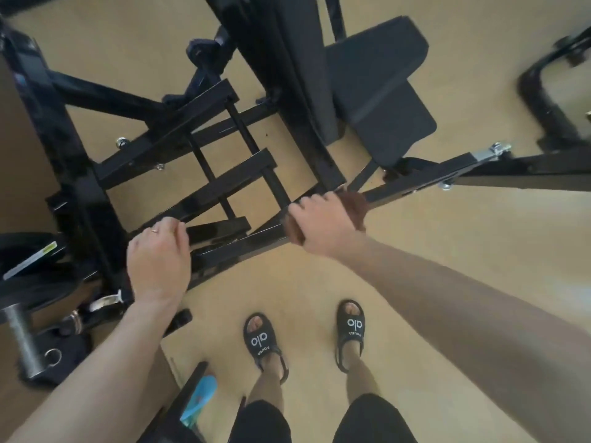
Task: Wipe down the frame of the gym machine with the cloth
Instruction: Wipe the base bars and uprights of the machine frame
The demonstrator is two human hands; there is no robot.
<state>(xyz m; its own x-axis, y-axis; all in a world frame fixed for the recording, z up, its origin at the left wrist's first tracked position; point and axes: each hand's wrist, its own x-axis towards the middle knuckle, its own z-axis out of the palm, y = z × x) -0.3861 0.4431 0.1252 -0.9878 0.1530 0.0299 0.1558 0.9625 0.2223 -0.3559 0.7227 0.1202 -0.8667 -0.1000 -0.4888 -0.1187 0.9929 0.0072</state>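
Open floor [415,251] is seen to the right of the frame bar [243,243]. Passage to the left is blocked by crossbars [224,183], and farther ahead by the seat pad [383,91].

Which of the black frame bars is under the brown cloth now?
The long bar running diagonally towards the silver bracket on the right. The right hand grips the brown cloth around it; the shorter bars lie uncovered.
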